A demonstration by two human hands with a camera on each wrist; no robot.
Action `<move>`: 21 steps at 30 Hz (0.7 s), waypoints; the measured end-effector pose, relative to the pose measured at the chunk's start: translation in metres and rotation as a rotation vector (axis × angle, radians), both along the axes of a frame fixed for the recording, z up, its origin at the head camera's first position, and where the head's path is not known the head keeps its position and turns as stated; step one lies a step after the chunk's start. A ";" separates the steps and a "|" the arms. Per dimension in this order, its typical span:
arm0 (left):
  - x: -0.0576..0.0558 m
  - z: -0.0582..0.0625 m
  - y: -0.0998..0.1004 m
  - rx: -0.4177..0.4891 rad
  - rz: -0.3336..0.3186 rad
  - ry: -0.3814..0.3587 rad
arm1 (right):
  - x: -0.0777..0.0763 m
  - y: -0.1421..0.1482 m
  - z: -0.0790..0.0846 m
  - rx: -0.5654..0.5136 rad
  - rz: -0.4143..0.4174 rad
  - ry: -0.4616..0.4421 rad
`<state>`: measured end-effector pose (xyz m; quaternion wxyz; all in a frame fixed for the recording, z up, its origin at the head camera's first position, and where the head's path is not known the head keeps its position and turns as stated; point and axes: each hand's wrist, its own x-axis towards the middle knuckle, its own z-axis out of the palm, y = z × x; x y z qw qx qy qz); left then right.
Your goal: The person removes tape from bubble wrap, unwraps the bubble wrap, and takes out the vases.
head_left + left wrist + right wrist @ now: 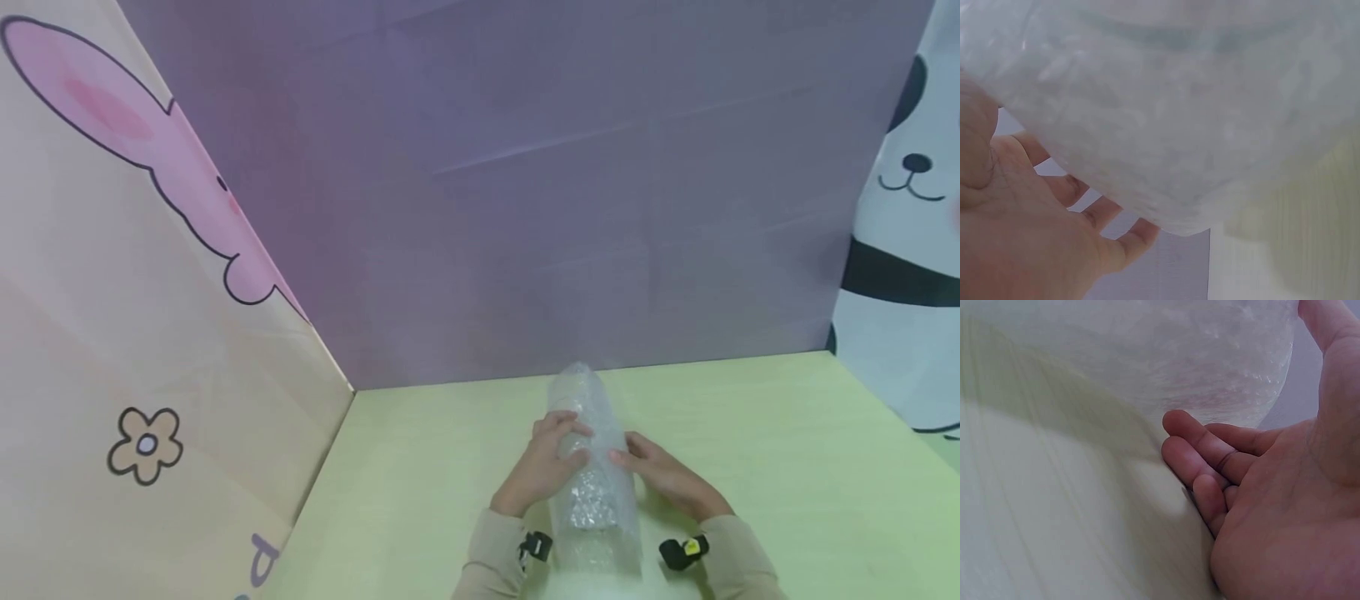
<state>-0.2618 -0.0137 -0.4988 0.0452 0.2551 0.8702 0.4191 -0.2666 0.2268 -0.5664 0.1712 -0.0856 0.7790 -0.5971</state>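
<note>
A long roll of clear bubble wrap lies on the pale green table, pointing away from me. Its near end is a loose, flattened flap, and what it wraps is hidden. From the left, my left hand holds it, fingers curved over the top and thumb on the near side. My right hand holds the right side, thumb against the plastic. In the left wrist view, a faint curved band shows through the bubble wrap. Low beside the bubble wrap, the right fingers bend inward near the tabletop.
The table stretches out on both sides of the roll. A purple-grey backdrop rises at its far edge. To the left stands a panel with a pink rabbit and a flower; to the right, a panda panel.
</note>
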 end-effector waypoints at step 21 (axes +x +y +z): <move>0.001 0.001 0.000 0.013 -0.009 0.030 | 0.003 -0.002 0.003 -0.029 0.003 -0.014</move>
